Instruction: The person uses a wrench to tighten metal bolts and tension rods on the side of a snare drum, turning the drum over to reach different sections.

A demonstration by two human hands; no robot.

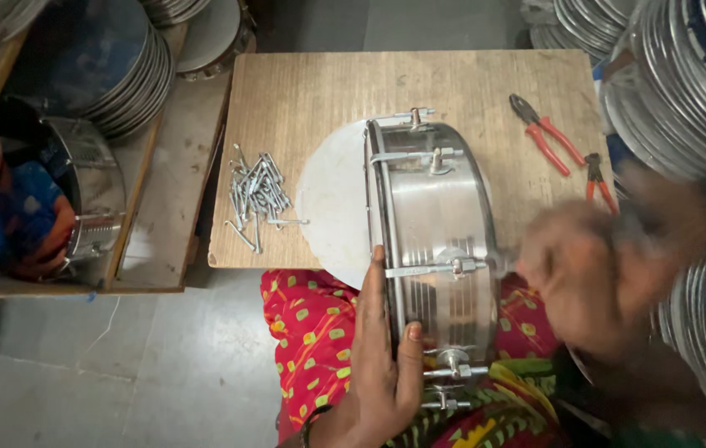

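A shiny steel drum shell [440, 224] stands on its edge on a small wooden table [311, 91], its white skin [332, 207] facing left. Metal tension rods and lugs run across its side. My left hand [382, 365] grips the near rim of the drum, thumb over the edge. My right hand [589, 278] is a blur at the drum's right side, near a lug; whether it holds anything cannot be made out.
A heap of loose metal rods [257, 195] lies on the table's left part. Red-handled pliers [545, 133] and a smaller pair [598, 178] lie at the right. Stacks of metal hoops [685, 91] stand right; more drums [79, 199] sit on a bench left.
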